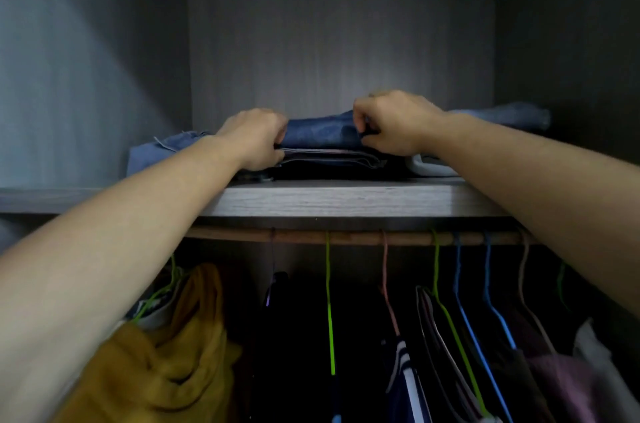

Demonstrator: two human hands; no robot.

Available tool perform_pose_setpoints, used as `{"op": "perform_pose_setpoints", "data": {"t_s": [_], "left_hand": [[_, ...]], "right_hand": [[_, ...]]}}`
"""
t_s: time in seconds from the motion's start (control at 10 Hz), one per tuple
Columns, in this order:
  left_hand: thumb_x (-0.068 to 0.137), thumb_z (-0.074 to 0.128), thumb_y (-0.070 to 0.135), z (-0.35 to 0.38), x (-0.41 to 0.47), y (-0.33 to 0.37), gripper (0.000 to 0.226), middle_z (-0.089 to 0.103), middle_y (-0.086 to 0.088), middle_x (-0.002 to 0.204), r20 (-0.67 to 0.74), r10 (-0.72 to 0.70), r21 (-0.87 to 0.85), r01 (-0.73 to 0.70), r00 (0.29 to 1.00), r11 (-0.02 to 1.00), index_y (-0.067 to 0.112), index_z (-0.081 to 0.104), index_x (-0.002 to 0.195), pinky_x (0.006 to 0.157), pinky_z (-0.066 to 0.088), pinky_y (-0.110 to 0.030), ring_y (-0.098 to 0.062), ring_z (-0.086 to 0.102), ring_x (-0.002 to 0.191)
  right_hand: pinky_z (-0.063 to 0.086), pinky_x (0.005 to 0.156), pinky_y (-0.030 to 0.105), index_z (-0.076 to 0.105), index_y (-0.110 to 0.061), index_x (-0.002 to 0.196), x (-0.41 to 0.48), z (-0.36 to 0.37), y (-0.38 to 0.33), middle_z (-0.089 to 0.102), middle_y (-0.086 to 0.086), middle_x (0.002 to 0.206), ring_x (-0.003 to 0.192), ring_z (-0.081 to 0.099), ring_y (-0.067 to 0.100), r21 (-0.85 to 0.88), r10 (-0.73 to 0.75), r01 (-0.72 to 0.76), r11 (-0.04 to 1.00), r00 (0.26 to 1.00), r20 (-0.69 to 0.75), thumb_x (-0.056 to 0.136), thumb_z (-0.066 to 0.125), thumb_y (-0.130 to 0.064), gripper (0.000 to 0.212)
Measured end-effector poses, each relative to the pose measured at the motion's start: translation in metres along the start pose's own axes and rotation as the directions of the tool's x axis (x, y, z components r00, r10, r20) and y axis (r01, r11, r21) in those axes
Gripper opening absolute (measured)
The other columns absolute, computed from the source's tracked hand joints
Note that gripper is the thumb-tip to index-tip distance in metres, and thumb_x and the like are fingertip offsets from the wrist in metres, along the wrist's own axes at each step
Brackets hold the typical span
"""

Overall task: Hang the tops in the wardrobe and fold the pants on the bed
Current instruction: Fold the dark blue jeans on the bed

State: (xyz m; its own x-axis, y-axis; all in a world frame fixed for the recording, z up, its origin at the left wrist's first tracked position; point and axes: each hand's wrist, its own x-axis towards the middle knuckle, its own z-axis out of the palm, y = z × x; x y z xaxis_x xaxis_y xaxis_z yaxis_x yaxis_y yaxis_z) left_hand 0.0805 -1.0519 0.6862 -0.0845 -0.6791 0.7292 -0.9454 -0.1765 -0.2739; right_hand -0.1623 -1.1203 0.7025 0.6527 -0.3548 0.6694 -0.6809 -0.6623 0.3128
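Folded blue jeans [320, 133] lie on top of a small stack of folded pants [332, 161] on the wardrobe's upper shelf [346, 202]. My left hand [254, 138] grips the left end of the jeans, fingers curled round the fold. At the right end, my right hand [394, 122] pinches the same jeans. More denim [512, 116] lies behind my right wrist, and a lighter blue piece [152, 154] spreads out to the left. Below the shelf, tops hang on the rail [346, 237]: a mustard one [180, 346] at the left, dark ones in the middle.
Coloured hangers, green [329, 301], pink and blue [485, 311], hang along the rail. A white object [426, 166] sits on the shelf under my right hand. The wardrobe's side walls close in at left and right, with open space above the stack.
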Motion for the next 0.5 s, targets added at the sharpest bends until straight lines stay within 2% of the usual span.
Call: {"op": "perform_pose_setpoints", "data": {"t_s": [0.1,0.2,0.3,0.4,0.5], "left_hand": [[0.089,0.065,0.021,0.002,0.004,0.004,0.015,0.061,-0.018,0.111,0.102,0.007,-0.040,-0.003,0.995,0.999,0.015,0.052,0.091,0.080,0.044,-0.036,-0.036,0.058,0.099],[0.091,0.055,0.009,0.008,0.011,0.001,0.019,0.060,-0.016,0.115,0.226,-0.007,-0.083,0.026,0.974,0.996,0.011,0.064,0.108,0.083,0.046,-0.034,-0.034,0.058,0.101],[0.092,0.054,0.013,0.010,0.011,0.000,0.024,0.059,-0.013,0.117,0.312,-0.017,-0.123,0.058,0.950,0.991,0.012,0.065,0.113,0.080,0.043,-0.032,-0.026,0.055,0.096],[0.095,0.054,0.034,0.001,0.001,0.003,0.029,0.059,-0.010,0.118,0.244,-0.051,-0.071,0.070,0.968,0.995,0.017,0.064,0.117,0.078,0.043,-0.033,-0.027,0.057,0.099],[0.096,0.044,0.040,-0.015,-0.026,0.002,0.035,0.066,-0.014,0.113,-0.103,-0.113,0.132,0.126,0.988,0.983,0.017,0.066,0.110,0.072,0.042,-0.037,-0.037,0.063,0.100]], "right_hand": [[0.042,0.085,0.032,0.059,-0.023,0.124,-0.004,0.005,-0.005,0.055,0.008,0.121,0.110,0.056,0.029,-0.023,0.030,-0.027,0.999,0.985,0.170,0.089,0.066,-0.022,0.036],[0.039,0.101,0.032,0.050,-0.025,0.143,0.001,0.009,-0.009,0.048,0.012,0.139,0.122,0.051,0.031,-0.053,0.076,-0.062,0.997,0.944,0.322,0.094,0.059,-0.018,0.050],[0.037,0.104,0.032,0.052,-0.030,0.142,-0.002,0.006,-0.015,0.052,0.004,0.142,0.122,0.051,0.024,-0.023,0.117,-0.117,0.993,0.909,0.401,0.098,0.054,-0.023,0.044],[0.041,0.089,0.029,0.067,-0.025,0.123,-0.011,-0.001,-0.015,0.067,0.002,0.124,0.106,0.058,0.022,0.041,0.146,-0.164,0.986,0.951,0.274,0.099,0.053,-0.036,0.030],[0.048,0.090,0.039,0.066,-0.027,0.122,-0.025,-0.013,-0.012,0.062,0.009,0.125,0.112,0.058,0.031,0.033,0.265,-0.265,0.964,0.964,-0.011,0.098,0.049,-0.045,0.034]]}}
